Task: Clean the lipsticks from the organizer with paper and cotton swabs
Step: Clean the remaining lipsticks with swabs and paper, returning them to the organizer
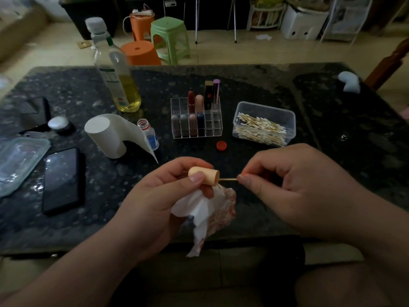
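Observation:
My left hand (159, 202) grips a peach lipstick cap (204, 175) lying sideways, its open end facing right. A crumpled, red-stained paper tissue (208, 216) is tucked under the same hand's fingers. My right hand (294, 187) pinches a cotton swab (228, 179) by its wooden stick; the swab's tip is inside the cap and hidden. Behind them a clear acrylic organizer (218, 129) holds several lipsticks. A clear tub of cotton swabs (263, 126) stands to its right.
On the dark stone table (332, 120): an oil bottle (119, 85), a paper roll (106, 136), a small open bottle (150, 135), a red cap (221, 145), a phone (62, 180), a plastic lid (17, 160). Stools stand on the floor beyond.

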Demonstrator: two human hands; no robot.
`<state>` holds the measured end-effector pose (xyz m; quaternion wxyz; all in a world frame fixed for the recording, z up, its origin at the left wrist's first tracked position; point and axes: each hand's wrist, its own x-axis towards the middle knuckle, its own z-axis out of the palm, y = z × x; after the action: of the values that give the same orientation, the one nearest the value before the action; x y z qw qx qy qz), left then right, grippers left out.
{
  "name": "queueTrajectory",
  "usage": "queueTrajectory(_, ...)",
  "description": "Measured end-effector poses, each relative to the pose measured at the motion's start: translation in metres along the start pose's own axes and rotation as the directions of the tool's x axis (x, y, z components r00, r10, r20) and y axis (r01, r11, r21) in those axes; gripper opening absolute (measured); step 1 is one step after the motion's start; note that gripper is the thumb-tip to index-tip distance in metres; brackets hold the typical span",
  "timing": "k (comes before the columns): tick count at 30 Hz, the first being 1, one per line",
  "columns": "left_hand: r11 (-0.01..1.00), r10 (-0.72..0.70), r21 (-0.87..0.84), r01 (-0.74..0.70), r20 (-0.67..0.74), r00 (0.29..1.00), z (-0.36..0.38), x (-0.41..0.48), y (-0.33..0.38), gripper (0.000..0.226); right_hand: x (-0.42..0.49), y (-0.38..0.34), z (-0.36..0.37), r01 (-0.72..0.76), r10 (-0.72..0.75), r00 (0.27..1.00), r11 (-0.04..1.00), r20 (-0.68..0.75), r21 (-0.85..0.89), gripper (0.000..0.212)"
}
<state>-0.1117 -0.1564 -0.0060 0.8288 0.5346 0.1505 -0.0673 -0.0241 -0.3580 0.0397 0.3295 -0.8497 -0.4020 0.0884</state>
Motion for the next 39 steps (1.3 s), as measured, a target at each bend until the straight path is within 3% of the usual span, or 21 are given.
queueTrajectory(7, 0.999, 0.023, -0.025, -0.023, 0.031, 0.999, 0.0040, 0.0001, 0.0035, 0.017, -0.0021, -0.0010, -0.0025, 0.058, -0.061, 0.993, 0.998, -0.097, -0.033, 0.008)
queueTrajectory(12, 0.997, 0.053, -0.056, -0.051, 0.034, 0.998, 0.0038, -0.0006, 0.0043, 0.017, -0.0035, -0.0031, -0.0023, 0.087, -0.092, 0.993, 0.994, -0.079, -0.060, 0.003)
queueTrajectory(18, 0.995, 0.081, -0.068, -0.078, 0.034, 0.996, 0.0026, -0.0010, 0.0032, 0.019, -0.0070, -0.0048, -0.0030, 0.038, -0.038, 0.999, 0.998, -0.012, 0.050, 0.011)
queueTrajectory(23, 0.994, 0.091, -0.063, -0.086, 0.073, 0.993, 0.0004, -0.0028, 0.0030, 0.018, -0.0081, -0.0030, -0.0047, 0.000, -0.003, 1.000, 0.993, 0.019, 0.118, 0.006)
queueTrajectory(32, 0.996, 0.078, -0.054, -0.076, 0.032, 0.996, 0.0055, -0.0022, 0.0043, 0.013, -0.0076, -0.0032, -0.0045, 0.073, -0.074, 0.995, 0.997, -0.070, -0.011, 0.005)
queueTrajectory(36, 0.999, 0.040, -0.031, -0.038, 0.051, 0.998, -0.0029, -0.0009, 0.0062, 0.041, -0.0082, -0.0060, -0.0050, 0.116, -0.121, 0.987, 0.992, -0.101, -0.053, 0.005)
queueTrajectory(39, 1.000, 0.029, 0.011, -0.030, 0.069, 0.997, -0.0027, -0.0010, 0.0069, 0.033, -0.0086, -0.0072, -0.0058, 0.135, -0.141, 0.986, 0.989, -0.093, -0.064, 0.008)
